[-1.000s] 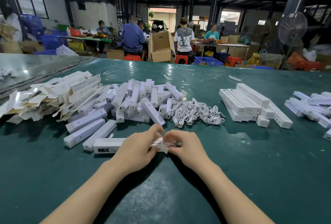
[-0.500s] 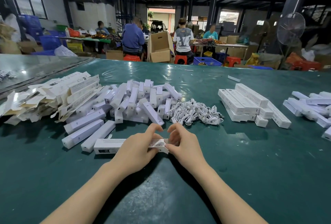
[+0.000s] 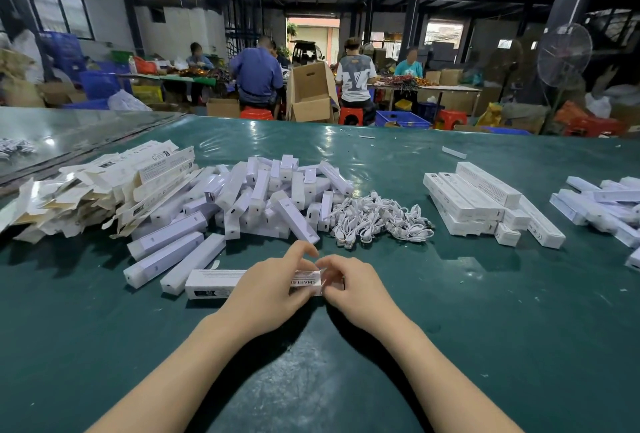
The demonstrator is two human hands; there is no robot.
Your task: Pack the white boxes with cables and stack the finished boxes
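A long white box lies sideways on the green table just in front of me. My left hand grips its right half from above. My right hand pinches the box's right end, where the flap is; the end itself is hidden by my fingers. A heap of coiled white cables sits beyond my hands. A neat stack of closed white boxes stands to the right.
A pile of small white inner boxes lies behind my hands, with flat unfolded cartons at the left. More white boxes lie at the far right. Several people work at tables in the background.
My right hand's fingers have closed in tighter on the box's right end. The box and my left hand have stayed in place.
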